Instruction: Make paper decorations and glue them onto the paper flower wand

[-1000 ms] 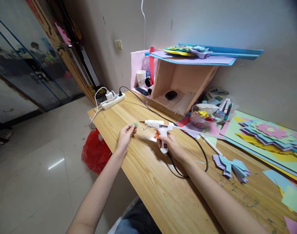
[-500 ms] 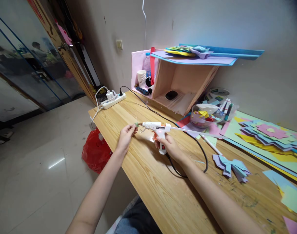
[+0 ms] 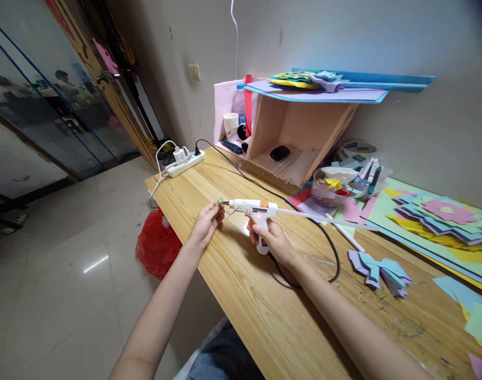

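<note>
My right hand [image 3: 276, 240] is wrapped round the handle of a white glue gun [image 3: 251, 207], its fingers by the orange trigger. A long clear glue stick [image 3: 315, 215] sticks out of the gun's back end. Between the fingertips of my left hand [image 3: 206, 224] is a small green piece [image 3: 221, 200], and the gun's nozzle is at it; whether they touch is too small to tell. Both hands are above the wooden table [image 3: 233, 295].
A black cable [image 3: 260, 186] runs from the power strip [image 3: 187, 164] and loops by my right forearm. Behind stand a wooden box [image 3: 300, 132] and a tub of scraps [image 3: 328, 192]. A paper bow [image 3: 379, 272] lies right; a red bag [image 3: 157, 245] is below the left edge.
The green piece has tilted slightly in my left fingertips and shows more of its face. The view has shifted a little; both hands keep their hold.
</note>
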Tool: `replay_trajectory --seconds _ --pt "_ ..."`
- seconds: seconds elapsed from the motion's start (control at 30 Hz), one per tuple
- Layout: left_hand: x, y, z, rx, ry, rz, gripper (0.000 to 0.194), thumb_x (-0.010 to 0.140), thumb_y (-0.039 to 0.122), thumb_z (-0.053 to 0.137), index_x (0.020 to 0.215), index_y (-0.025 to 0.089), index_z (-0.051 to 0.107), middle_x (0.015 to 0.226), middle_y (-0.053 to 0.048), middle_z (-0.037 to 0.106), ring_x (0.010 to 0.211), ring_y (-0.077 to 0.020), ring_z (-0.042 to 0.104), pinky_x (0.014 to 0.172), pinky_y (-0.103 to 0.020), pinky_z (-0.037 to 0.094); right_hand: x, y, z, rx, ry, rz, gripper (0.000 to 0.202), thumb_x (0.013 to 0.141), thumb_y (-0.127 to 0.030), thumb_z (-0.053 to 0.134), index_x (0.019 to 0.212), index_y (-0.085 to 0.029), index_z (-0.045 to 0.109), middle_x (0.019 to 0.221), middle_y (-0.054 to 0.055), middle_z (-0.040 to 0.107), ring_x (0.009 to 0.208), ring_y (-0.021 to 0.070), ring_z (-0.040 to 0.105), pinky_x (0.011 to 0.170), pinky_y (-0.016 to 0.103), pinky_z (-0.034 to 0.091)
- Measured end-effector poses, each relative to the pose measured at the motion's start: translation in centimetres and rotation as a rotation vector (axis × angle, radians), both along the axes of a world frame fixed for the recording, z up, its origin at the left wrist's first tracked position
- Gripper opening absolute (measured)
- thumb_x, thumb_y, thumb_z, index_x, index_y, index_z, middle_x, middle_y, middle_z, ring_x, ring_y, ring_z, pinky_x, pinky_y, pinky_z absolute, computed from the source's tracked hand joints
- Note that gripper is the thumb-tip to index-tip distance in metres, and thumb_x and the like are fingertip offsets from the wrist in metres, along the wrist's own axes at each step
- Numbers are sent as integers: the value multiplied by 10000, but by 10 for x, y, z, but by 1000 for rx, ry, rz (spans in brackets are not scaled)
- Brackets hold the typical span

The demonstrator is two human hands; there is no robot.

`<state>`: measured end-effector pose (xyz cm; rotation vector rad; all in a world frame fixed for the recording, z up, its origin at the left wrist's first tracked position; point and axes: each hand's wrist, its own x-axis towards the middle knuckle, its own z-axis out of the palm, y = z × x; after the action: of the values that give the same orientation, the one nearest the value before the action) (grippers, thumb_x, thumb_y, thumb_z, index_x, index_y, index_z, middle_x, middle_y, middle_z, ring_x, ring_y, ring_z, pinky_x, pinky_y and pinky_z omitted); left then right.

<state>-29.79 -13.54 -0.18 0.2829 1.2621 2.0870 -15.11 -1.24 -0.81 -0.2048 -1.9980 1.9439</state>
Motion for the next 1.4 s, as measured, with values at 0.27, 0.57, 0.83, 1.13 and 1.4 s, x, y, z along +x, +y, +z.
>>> replay_trajectory --seconds 0.27,0.57,0.83,1.13,1.4 --pt "0 0 0 46 -67 -25 126 693 193 719 767 126 641 702 -3 619 611 -62 554 625 -164 456 2 -6 -4 116 -36 -56 229 851 -405 440 793 -187 478 609 -20 502 544 125 463 557 258 375" --pt "-1 0 0 56 -86 -23 106 692 170 719 756 122 649 703 -5 629 608 -60 561 620 -159 462 2 -7 -4 139 -52 -58 217 860 -392 429 830 -184 481 608 -26 475 550 131 462 559 264 373" --pt "-1 0 -1 64 -99 -12 122 678 155 726 757 109 645 692 -8 630 606 -63 577 607 -152 474 2 -5 -10 127 -39 -64 215 863 -393 443 858 -180 475 618 -30 473 528 116 444 520 249 358" --pt "1 0 3 67 -102 5 97 697 157 702 755 108 642 684 -17 637 596 -66 584 609 -159 482 2 -5 -9 139 -46 -73 209 860 -388 445 852 -181 471 620 -30 473 531 118 444 525 252 360" --pt "1 2 3 42 -45 48 175 654 230 733 742 111 640 681 -15 628 587 -64 563 594 -166 466 2 -5 -7 152 -22 -73 209 864 -382 447 824 -181 486 623 -28 484 544 118 463 541 247 374"
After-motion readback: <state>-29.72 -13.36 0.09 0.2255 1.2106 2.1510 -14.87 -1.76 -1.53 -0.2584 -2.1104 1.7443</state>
